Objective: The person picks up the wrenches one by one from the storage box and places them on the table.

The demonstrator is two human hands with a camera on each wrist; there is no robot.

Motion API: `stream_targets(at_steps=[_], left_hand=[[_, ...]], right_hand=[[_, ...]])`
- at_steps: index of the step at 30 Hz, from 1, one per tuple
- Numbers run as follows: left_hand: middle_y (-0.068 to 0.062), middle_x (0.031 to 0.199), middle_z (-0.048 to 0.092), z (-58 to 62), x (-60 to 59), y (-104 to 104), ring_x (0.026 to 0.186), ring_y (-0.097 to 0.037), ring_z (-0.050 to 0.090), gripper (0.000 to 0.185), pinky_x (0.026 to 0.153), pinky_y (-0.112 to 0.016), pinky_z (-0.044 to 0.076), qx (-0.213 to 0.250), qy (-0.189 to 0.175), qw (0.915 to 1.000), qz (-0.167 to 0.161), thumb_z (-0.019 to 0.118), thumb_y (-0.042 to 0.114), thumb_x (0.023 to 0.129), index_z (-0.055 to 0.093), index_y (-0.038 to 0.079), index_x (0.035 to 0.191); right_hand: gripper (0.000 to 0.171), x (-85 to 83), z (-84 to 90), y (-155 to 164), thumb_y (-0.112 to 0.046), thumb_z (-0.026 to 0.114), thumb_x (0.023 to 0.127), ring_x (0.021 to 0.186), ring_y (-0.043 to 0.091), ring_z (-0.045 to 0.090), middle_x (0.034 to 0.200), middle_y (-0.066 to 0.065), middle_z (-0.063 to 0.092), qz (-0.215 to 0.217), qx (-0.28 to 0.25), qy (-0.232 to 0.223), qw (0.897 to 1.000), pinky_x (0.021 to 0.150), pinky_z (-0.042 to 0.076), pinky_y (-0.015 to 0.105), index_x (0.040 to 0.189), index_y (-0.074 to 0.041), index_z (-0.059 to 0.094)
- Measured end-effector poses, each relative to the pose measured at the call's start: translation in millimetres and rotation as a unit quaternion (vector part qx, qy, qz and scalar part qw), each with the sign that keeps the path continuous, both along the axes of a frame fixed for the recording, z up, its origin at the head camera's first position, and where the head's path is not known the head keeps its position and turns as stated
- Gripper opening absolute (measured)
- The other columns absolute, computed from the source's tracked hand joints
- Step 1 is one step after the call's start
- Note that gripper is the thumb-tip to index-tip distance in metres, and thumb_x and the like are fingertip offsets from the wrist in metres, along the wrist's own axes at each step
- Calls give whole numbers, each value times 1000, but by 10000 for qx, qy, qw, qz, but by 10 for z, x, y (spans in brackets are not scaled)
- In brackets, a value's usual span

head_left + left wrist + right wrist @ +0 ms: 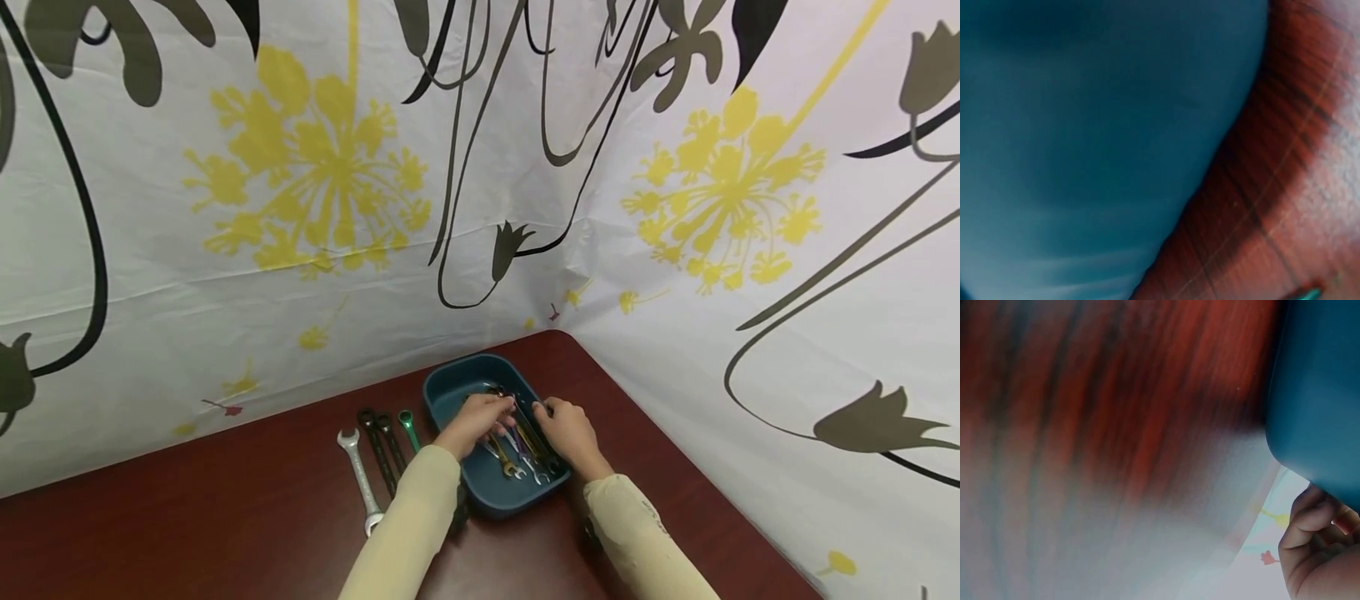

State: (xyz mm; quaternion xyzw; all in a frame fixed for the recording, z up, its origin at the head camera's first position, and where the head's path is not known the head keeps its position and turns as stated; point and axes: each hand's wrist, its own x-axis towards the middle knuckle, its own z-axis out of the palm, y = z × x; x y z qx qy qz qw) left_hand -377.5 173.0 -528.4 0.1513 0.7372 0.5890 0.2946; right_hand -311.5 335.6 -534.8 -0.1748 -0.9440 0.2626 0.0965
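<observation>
One silver wrench [362, 479], lower left of centre in the head view, flat on the tabletop [225, 517], heads at both ends. Next right, two dark wrenches [381, 458], close together, lower ends hidden by the left sleeve [412, 512]. Next, one green wrench [412, 433], ring end up the frame, remainder largely covered.

One blue bin [495, 496], lower centre, set on the tabletop. Contents: a loose pile of wrenches, among them one gold-toned [507, 465] and one silver-ended [536, 469], lying aslant toward the bin's lower right corner; exact count not readable.

One left hand [480, 418], over the bin's middle, fingers bent above the pile; whether they pinch a wrench cannot be told.

One right hand [570, 431], at the bin's right rim, fingers bent; grasp on rim or wrench cannot be told. The right wrist view shows bent fingers at lower right, partly behind the bin, contact hidden.

Handling notes, by judgement: the step appears to be sorting through the pile. Best take one wrench at a time, by mid-shaft, lifting the uppermost first so crossed heads do not snag. A light steadying touch on the right rim should keep the bin from sliding. Any wrench set down left of the bin would lie best parallel to its neighbours, with a gap for the fingers.
</observation>
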Motion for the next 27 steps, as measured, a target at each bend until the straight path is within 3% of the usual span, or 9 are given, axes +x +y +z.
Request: stream_targets(at_steps=[10, 20, 27], left_hand=[[5, 60, 57, -43, 35, 54, 51, -4, 46, 33, 52, -19, 40, -185, -5, 9992, 346, 53, 26, 97, 68, -3, 99], [5, 59, 59, -43, 32, 75, 49, -6, 48, 33, 53, -21, 40, -519, 22, 9976, 454, 54, 28, 97, 70, -2, 99], [-2, 58, 62, -116, 12, 96, 45, -7, 48, 32, 53, -20, 43, -627, 518, 9962, 312, 56, 22, 96, 71, -6, 88]], right_hand=[[34, -4, -5, -6, -35, 57, 96, 68, 16, 56, 84, 8, 68, -24, -43, 10, 10000, 63, 47, 32, 107, -5, 69], [37, -12, 15, -11, -35, 55, 96, 71, 17, 60, 93, 11, 71, -60, 24, -71, 10000, 68, 51, 38, 111, -4, 68], [36, -13, 11, -16, -34, 55, 97, 70, 18, 60, 93, 11, 71, -22, 76, -48, 10000, 68, 51, 38, 111, -4, 68]])
